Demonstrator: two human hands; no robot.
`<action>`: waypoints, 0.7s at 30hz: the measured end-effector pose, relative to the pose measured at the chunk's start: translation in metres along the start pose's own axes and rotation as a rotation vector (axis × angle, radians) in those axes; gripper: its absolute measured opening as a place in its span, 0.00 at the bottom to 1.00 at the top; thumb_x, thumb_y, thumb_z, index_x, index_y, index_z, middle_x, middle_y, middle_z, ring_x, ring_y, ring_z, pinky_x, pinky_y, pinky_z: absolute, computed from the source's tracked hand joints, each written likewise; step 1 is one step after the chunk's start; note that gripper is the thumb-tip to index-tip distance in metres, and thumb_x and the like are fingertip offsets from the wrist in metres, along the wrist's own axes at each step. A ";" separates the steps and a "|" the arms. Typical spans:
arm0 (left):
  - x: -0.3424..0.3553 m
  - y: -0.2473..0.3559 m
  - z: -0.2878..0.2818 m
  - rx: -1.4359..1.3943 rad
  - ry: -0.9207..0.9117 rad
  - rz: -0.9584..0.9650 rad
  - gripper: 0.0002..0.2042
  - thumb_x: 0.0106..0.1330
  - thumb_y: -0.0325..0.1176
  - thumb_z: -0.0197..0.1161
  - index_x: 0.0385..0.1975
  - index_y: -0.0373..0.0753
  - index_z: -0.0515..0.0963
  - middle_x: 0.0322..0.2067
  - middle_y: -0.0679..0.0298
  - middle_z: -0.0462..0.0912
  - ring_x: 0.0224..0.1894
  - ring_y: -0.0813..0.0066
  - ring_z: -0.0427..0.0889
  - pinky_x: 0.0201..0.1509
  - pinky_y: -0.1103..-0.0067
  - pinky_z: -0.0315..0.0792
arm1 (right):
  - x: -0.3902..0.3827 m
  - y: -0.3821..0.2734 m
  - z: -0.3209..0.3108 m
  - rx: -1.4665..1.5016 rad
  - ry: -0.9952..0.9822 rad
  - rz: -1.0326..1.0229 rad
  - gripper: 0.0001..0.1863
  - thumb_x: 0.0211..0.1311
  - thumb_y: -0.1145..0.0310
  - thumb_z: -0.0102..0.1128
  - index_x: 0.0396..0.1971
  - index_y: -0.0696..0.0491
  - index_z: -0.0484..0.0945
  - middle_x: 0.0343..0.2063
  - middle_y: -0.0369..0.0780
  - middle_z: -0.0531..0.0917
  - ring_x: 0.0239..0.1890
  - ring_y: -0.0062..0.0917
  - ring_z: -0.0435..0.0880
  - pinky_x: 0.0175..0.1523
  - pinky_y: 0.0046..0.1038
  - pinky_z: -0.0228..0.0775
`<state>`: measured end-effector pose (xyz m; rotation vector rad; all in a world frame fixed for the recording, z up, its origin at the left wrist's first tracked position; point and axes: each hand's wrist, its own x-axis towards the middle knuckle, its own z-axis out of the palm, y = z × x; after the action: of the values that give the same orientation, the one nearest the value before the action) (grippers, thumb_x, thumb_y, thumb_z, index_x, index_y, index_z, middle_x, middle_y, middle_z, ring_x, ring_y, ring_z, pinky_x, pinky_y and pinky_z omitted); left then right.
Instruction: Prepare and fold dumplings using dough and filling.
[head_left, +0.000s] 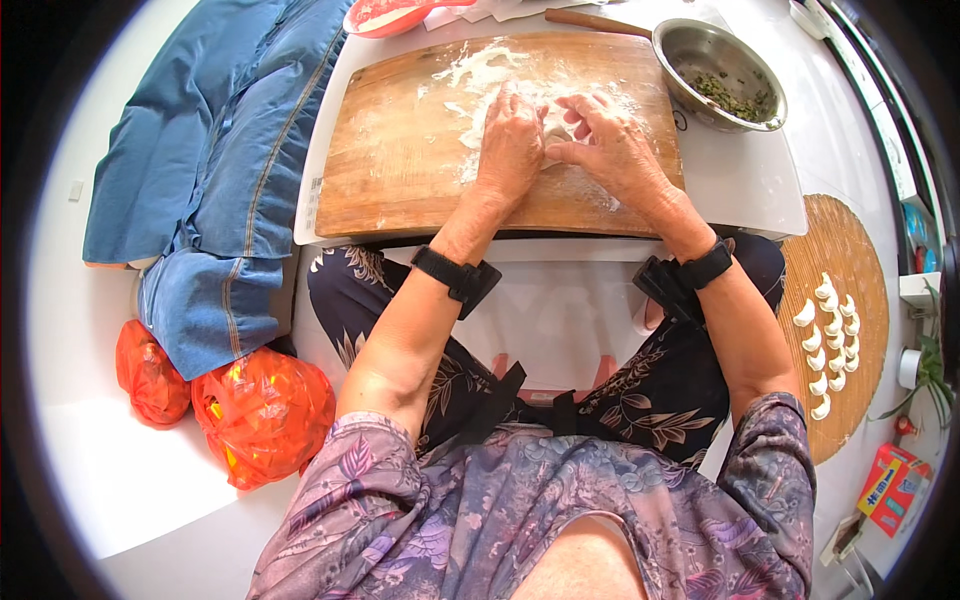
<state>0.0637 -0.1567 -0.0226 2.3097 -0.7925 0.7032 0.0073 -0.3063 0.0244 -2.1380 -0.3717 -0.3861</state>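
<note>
My two hands meet over the floured wooden board. A pale piece of dough shows in part between them, mostly covered by my fingers. My left hand has its fingers closed together along the dough's left side. From the other side my right hand curls its fingers over it, with the thumb reaching toward the left hand. White flour is scattered on the board around and beyond my hands.
A metal bowl with chopped green filling stands at the back right, beside a wooden handle. Several dumplings lie on a round woven tray at the right. Blue denim cloth and orange bags are left.
</note>
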 end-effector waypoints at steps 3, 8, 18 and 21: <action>0.010 -0.003 0.005 0.084 0.074 0.019 0.12 0.63 0.29 0.55 0.38 0.22 0.72 0.47 0.33 0.70 0.52 0.40 0.70 0.55 0.64 0.67 | 0.002 0.007 0.007 -0.219 -0.087 0.053 0.16 0.54 0.61 0.61 0.40 0.54 0.75 0.39 0.49 0.78 0.38 0.44 0.79 0.45 0.40 0.70; 0.018 0.002 -0.010 -0.420 0.018 -0.273 0.10 0.64 0.29 0.55 0.36 0.25 0.72 0.44 0.37 0.73 0.46 0.48 0.75 0.47 0.65 0.70 | 0.003 -0.002 0.009 -0.207 -0.057 0.023 0.12 0.55 0.66 0.58 0.39 0.54 0.75 0.37 0.47 0.78 0.38 0.45 0.78 0.43 0.41 0.70; -0.003 0.002 0.000 -0.048 0.000 -0.062 0.16 0.65 0.33 0.55 0.44 0.25 0.71 0.48 0.35 0.72 0.52 0.41 0.70 0.57 0.62 0.65 | -0.003 0.002 0.007 -0.121 0.045 -0.036 0.13 0.52 0.71 0.57 0.38 0.58 0.74 0.36 0.48 0.77 0.38 0.46 0.78 0.44 0.41 0.69; 0.005 -0.015 0.010 0.160 -0.028 0.020 0.16 0.65 0.32 0.55 0.43 0.23 0.71 0.49 0.34 0.70 0.52 0.41 0.70 0.56 0.62 0.65 | -0.001 0.002 -0.001 -0.090 -0.098 0.086 0.15 0.51 0.67 0.60 0.37 0.59 0.73 0.34 0.48 0.78 0.38 0.46 0.78 0.46 0.41 0.68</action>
<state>0.0797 -0.1552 -0.0315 2.4628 -0.7992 0.7692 0.0068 -0.3079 0.0233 -2.2583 -0.3216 -0.2531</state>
